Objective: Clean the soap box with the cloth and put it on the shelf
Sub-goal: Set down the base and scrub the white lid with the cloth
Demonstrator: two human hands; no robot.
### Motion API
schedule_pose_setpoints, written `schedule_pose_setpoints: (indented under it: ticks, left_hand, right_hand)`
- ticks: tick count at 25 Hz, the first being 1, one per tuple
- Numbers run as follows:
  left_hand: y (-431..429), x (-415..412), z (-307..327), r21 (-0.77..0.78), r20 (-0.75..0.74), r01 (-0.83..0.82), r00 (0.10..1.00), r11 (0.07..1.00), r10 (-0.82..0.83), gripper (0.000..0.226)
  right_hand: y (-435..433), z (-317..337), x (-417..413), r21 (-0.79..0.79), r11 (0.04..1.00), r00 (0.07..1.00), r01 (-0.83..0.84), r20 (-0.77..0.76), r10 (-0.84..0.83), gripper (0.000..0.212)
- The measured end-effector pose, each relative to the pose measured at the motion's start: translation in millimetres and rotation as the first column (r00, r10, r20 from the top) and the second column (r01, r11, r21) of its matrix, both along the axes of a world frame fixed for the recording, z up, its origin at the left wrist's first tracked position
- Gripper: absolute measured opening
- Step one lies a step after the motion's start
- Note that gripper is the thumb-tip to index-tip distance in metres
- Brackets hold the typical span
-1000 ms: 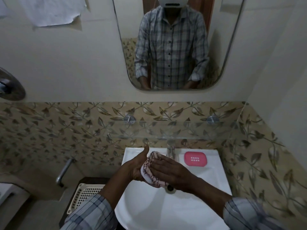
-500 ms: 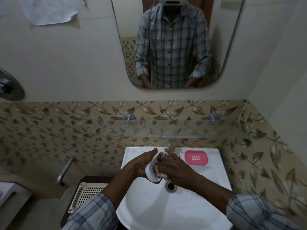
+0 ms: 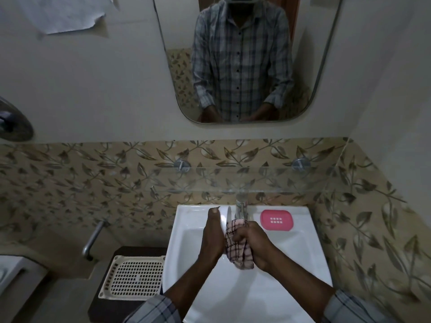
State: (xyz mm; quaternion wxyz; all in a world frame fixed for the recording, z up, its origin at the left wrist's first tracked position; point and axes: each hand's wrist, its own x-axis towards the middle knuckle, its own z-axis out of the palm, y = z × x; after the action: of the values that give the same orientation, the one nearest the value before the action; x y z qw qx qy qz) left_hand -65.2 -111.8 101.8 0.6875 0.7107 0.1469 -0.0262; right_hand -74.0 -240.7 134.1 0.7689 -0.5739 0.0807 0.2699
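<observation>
Over the white sink [image 3: 180, 238], my left hand [image 3: 212, 234] holds a white soap box part [image 3: 228, 214] upright; only its thin edge shows beside my thumb. My right hand [image 3: 255, 243] grips a pink checked cloth [image 3: 241, 254], bunched and pressed against the box's inner side. The cloth hides most of the box. A pink slotted soap box piece [image 3: 276, 219] lies flat on the sink's back right rim. The glass shelf [image 3: 233, 180] hangs on the tiled wall just above the sink, with nothing on it.
A chrome tap [image 3: 241, 207] stands at the sink's back edge, right behind the hands. A white plastic basket [image 3: 134, 276] sits on a dark stand left of the sink. A mirror [image 3: 245, 66] hangs above the shelf. The tiled side wall closes in on the right.
The white box part has turned from facing me to edge-on. My right hand went from flat fingers on the cloth to a fist bunching it, and both hands shifted slightly back toward the tap.
</observation>
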Motion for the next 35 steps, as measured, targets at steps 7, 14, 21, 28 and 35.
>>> schedule_pose_setpoints:
  ticks: [7,14,21,28,35]
  left_hand:
    - [-1,-24,-8,-0.213,0.238,0.110,0.969,0.971,-0.058,0.078]
    - [26,7,25,-0.538,-0.226,0.147,0.924,0.830,-0.310,0.076]
    - [-11,-4,13,-0.422,0.169,0.049,0.985,0.905,0.025,0.066]
    - [35,29,47,-0.701,-0.211,0.068,0.931,0.710,-0.297,0.106]
    - [-2,12,29,-0.223,-0.192,-0.077,0.981,0.972,0.033,0.069]
  right_hand:
    - [4,15,4,0.057,0.998,0.998,0.029,0.057,-0.032,0.020]
    - [-3,22,8,-0.547,0.836,0.747,0.044,0.574,0.336,0.016]
    - [22,34,-5,-0.099,0.988,0.905,0.117,0.421,-0.064,0.006]
    - [-15,36,13,-0.652,0.739,0.482,0.168,0.709,0.516,0.017]
    - [0,20,2,-0.371,0.921,0.868,-0.120,0.412,0.279,0.017]
